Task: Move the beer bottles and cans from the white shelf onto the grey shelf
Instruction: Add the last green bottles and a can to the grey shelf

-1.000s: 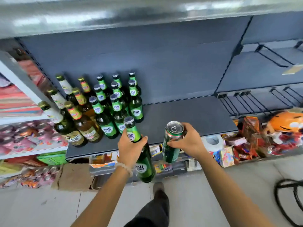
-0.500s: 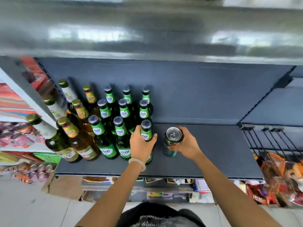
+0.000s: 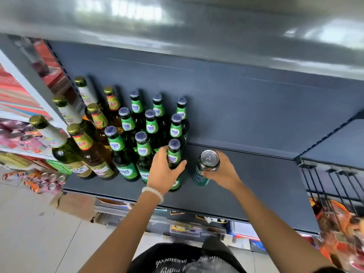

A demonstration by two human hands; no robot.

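My left hand (image 3: 164, 173) grips a green beer bottle (image 3: 174, 153) standing on the grey shelf (image 3: 256, 186), at the right end of the front row. My right hand (image 3: 222, 173) wraps a green beer can (image 3: 206, 164) upright on the shelf, just right of that bottle. Several green bottles (image 3: 126, 138) stand in rows behind and to the left. Further left are brown and pale bottles with gold caps (image 3: 82, 146).
A white shelf (image 3: 25, 87) with colourful packets runs along the left. A second grey shelf (image 3: 334, 142) and black wire racks (image 3: 331, 186) are at the right. A cardboard box (image 3: 74, 205) and loose cans (image 3: 51, 180) lie on the floor below.
Both hands came up from below the shelf edge and set the bottle and the can down on the grey shelf. The hands still hold them.
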